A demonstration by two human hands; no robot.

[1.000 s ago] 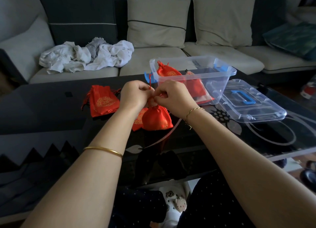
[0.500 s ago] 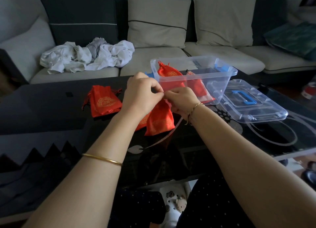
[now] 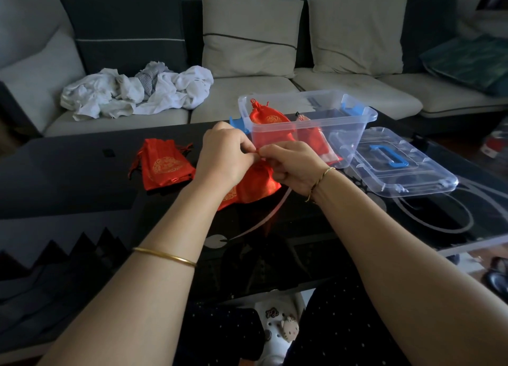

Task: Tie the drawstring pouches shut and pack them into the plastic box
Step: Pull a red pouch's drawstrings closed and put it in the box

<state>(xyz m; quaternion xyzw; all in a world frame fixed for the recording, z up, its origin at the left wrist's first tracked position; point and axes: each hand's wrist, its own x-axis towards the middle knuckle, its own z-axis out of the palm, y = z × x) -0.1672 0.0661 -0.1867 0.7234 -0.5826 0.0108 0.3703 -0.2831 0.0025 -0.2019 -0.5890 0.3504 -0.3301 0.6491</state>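
Just in front of the box (image 3: pixel 354 135), both hands meet over a red pouch (image 3: pixel 258 183). The left hand (image 3: pixel 226 155) and the right hand (image 3: pixel 292 166) each pinch the thin red cord (image 3: pixel 257 152) at the pouch's neck, fingertips nearly touching, the other fingers curled in. The pouch hangs below them, its lower end at or close to the table (image 3: pixel 68 178); whether it rests there cannot be told.

The pouch looks like shiny satin: light, soft and likely slippery, so it will sag and slide if gripped by the body. The gathered neck and the cord are the places to hold, with a fingertip pinch as here. The cord is fine, so a knot probably needs a steady pull from both sides.

The box is clear plastic and open. Inside it one tied pouch (image 3: pixel 268 119) stands against the near left wall, and at least one more red pouch (image 3: pixel 316 139) lies to its right; the exact count cannot be told. Its lid (image 3: pixel 398 165) lies flat just right of the box, blue handle up. Left of the box, well apart, more pouches (image 3: pixel 165 166) lie stacked on the table, apparently not yet packed.
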